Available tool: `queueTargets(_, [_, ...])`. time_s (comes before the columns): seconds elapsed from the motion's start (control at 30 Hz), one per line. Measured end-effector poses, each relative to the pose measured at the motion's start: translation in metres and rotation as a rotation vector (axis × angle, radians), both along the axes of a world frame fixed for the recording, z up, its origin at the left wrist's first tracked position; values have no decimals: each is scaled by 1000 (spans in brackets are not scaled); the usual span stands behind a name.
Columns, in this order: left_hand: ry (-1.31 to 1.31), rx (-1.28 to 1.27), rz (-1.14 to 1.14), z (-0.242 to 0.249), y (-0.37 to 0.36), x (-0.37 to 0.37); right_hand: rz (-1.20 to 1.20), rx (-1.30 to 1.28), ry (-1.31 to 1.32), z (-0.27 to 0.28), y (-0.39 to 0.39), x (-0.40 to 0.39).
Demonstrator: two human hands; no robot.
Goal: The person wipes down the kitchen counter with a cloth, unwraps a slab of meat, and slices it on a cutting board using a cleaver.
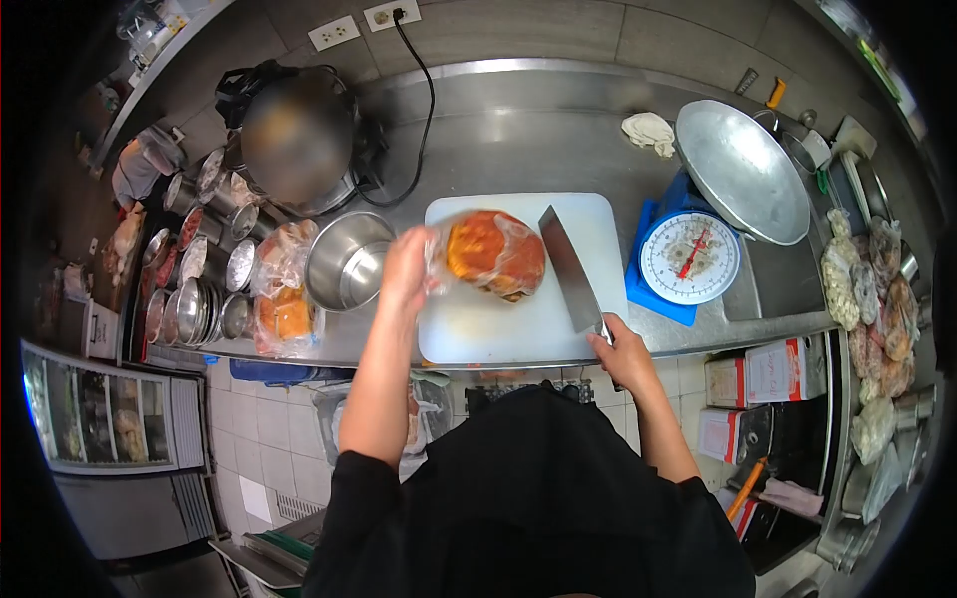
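Note:
A clear plastic bag (494,254) of orange-red food, which looks like marinated meat, is over the white cutting board (454,334). At its left end, my left hand (407,264) is closed on the gathered plastic, slightly smeared by motion. My right hand (620,351) grips the handle of a cleaver (568,267) at the board's right side. The wide blade slants up and left, its far end close beside the bag. What exactly the bagged food is stays partly hidden by glare on the plastic.
A steel pot (351,261) stands left of the board, beside more bagged food (286,317). To the right is a blue dial scale (688,257) with a metal pan (743,169). A white cloth (648,133) and a black cord (431,110) lie behind.

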State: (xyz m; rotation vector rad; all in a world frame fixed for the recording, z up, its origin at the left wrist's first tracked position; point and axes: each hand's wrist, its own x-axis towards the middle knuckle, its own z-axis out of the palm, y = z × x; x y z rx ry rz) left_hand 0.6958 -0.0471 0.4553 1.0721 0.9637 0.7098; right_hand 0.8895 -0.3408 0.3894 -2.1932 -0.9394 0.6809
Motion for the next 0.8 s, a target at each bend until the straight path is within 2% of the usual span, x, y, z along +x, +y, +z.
queueTargets(0.07, [-128, 111, -144, 55, -10, 20, -29, 25, 313, 2, -1, 0])
queueTargets(0.1, [-158, 178, -244, 72, -13, 29, -27, 24, 310, 1, -3, 0])
queueTargets(0.13, [-160, 180, -244, 87, -18, 34, -49, 77, 378, -2, -6, -1])
queueTargets(0.2, [-166, 429, -149, 114, -26, 40, -75, 135, 450, -14, -10, 0])
queueTargets(0.23, [-105, 541, -73, 129, -30, 34, -161, 204, 515, -24, -15, 2])
queueTargets(0.27, [-11, 785, -43, 117, -13, 24, -250, 273, 577, -32, -21, 3])
queueTargets(0.33, [-72, 925, 80, 93, 6, 4, -295, 272, 602, -20, -33, 5])
queueTargets(0.4, [-423, 577, 190, 75, -1, -16, -306, 274, 621, -15, -43, 3])
queueTargets(0.43, [-556, 325, 136, 63, -3, -38, -326, 269, 640, -12, -44, 1])
queueTargets(0.5, [-617, 153, -215, 4, 16, -103, -299, 283, 622, -14, -45, -1])
queueTargets(0.57, [-166, 119, -274, -35, -4, -121, -267, 292, 599, -13, -43, 0])
queueTargets(0.6, [237, 359, -325, -54, -20, -116, -231, 232, 504, -12, -39, 0])
queueTargets(0.63, [523, 781, -461, -110, -12, -128, -191, 171, 409, -9, -35, 1])
queueTargets(0.67, [652, 534, -496, -89, -29, -115, -182, 166, 407, -4, -28, 2])
queueTargets(0.7, [767, 282, -530, -66, -48, -95, -107, 102, 219, 2, -19, 2])
queueTargets(0.73, [761, 278, -526, -75, -50, -86, -33, 37, 29, 8, -12, 2])
queueTargets(0.8, [921, 564, -651, -104, -46, -70, 39, 3, -73, 20, 3, 1])
